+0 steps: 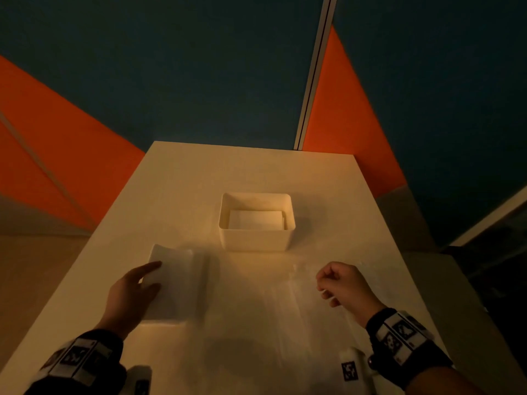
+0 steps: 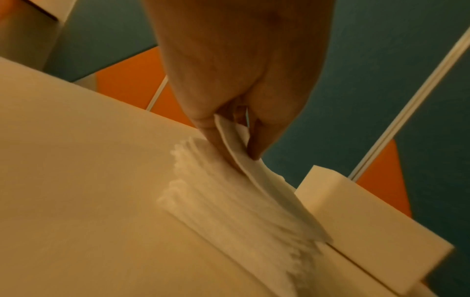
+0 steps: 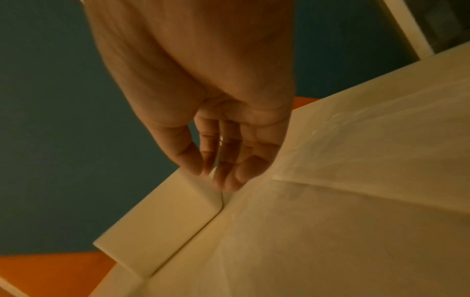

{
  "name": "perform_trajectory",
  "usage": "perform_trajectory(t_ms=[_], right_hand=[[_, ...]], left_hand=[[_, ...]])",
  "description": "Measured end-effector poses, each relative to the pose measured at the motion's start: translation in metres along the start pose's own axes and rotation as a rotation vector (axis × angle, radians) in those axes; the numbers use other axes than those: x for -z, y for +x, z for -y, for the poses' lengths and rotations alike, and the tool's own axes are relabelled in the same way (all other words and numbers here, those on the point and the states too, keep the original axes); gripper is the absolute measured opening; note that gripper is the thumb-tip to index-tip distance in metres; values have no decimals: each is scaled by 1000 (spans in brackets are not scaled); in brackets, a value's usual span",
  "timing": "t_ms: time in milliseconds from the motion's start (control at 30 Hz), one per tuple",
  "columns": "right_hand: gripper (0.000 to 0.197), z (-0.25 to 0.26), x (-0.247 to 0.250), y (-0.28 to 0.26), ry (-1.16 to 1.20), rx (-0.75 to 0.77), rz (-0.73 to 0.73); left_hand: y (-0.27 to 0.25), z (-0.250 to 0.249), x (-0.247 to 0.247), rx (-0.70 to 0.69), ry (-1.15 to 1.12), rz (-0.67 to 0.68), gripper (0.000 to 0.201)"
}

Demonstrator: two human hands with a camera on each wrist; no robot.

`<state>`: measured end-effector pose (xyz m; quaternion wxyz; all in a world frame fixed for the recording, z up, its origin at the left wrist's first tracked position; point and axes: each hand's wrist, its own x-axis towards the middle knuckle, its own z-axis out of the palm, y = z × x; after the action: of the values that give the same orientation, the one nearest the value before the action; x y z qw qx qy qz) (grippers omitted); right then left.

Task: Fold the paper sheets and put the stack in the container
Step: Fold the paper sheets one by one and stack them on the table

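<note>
A white paper sheet (image 1: 178,283) lies at the table's left, blurred, its near-left edge lifted. My left hand (image 1: 155,276) pinches that edge between thumb and fingers; the left wrist view shows the pinch (image 2: 236,144) and the sheet (image 2: 257,176) curving up off the table. The white container (image 1: 256,238) stands at mid-table with folded paper (image 1: 255,219) lying flat inside. It also shows in the left wrist view (image 2: 356,211) and the right wrist view (image 3: 162,217). My right hand (image 1: 328,286) hovers right of centre, fingers loosely curled and holding nothing, fingertips (image 3: 229,180) near the container's corner.
The pale table (image 1: 370,218) ends close behind the container and at both sides. Orange and dark teal panels (image 1: 199,81) rise behind it. Blurred pale streaks (image 1: 285,297) lie on the table between my hands; what they are is unclear.
</note>
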<state>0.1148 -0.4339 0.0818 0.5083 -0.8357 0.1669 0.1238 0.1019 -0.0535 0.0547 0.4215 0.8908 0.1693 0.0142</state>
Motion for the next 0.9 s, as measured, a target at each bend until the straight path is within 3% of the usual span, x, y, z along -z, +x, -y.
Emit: perform_trajectory(t_ms=[67, 133, 300, 400, 500, 667, 700, 767, 800, 867, 900], right_hand=[[13, -9, 2, 4, -221, 35, -14], [20, -13, 0, 0, -478, 20, 74], [97, -18, -22, -17, -950, -63, 202], [117, -23, -33, -23, -1076, -63, 232], [115, -27, -36, -24, -1124, -48, 243], [79, -15, -10, -7, -830, -103, 233], [81, -13, -4, -1, -803, -132, 244], [105, -14, 5, 14, -788, -133, 236], [103, -15, 10, 21, -779, -137, 242], [67, -14, 17, 28, -857, -122, 249], [61, -14, 20, 31, -908, -114, 240]], left_hand=[[3, 4, -1, -97, 158, 14, 42], [6, 7, -3, -123, 279, 43, 45], [10, 14, -5, -87, 552, 54, 46], [6, 7, -5, -41, 608, 64, 48], [5, 2, -4, -22, 641, 89, 50], [4, 0, -2, -15, 656, 110, 51], [4, 0, -2, -16, 660, 112, 51], [4, -1, -2, -15, 662, 114, 50], [4, -1, -2, -13, 665, 117, 50], [4, -2, -2, -12, 678, 123, 51], [4, -3, -2, -11, 686, 126, 52]])
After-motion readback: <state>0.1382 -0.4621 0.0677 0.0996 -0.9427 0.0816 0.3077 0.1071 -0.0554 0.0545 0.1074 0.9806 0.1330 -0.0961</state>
